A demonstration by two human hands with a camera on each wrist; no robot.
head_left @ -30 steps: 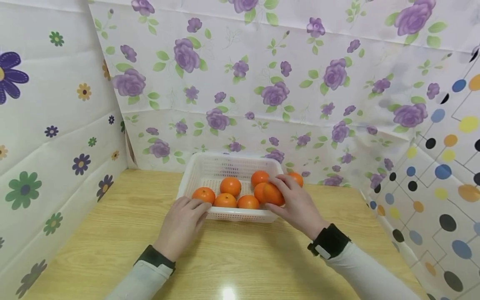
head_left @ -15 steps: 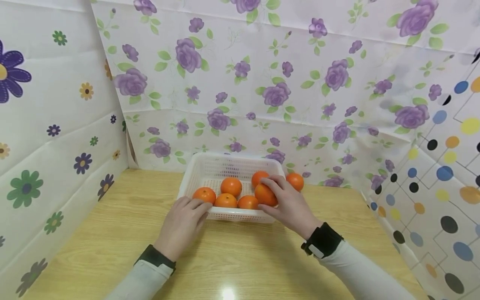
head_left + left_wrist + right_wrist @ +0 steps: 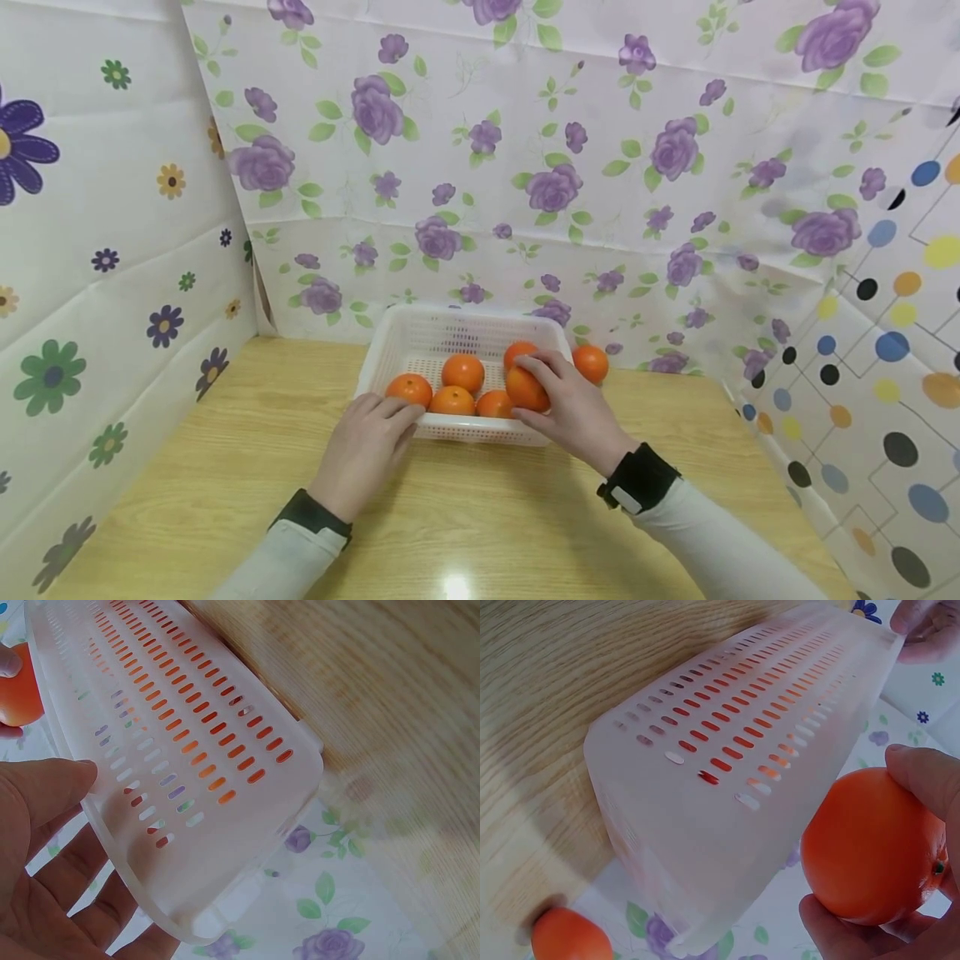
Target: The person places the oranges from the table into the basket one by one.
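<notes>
A white perforated plastic basket (image 3: 480, 425) stands on the table with several oranges (image 3: 453, 402) in it, mostly along its front side. My left hand (image 3: 367, 450) grips the front left of the basket's rim. In the left wrist view the thumb (image 3: 64, 784) lies on the outer side and the fingers reach over the rim. Over the basket's front right corner, my right hand (image 3: 581, 412) holds an orange (image 3: 874, 844) between thumb and fingers. From the head it partly covers another orange (image 3: 519, 353) in the basket.
One loose orange (image 3: 591, 363) lies on the wooden table (image 3: 450, 508), just right of the basket. Behind the basket hangs a floral cloth (image 3: 480, 183). Patterned cloths also close off the left and right sides.
My right hand has carried the orange leftward, farther over the basket, uncovering the loose orange at the right. My left hand has stayed on the rim.
</notes>
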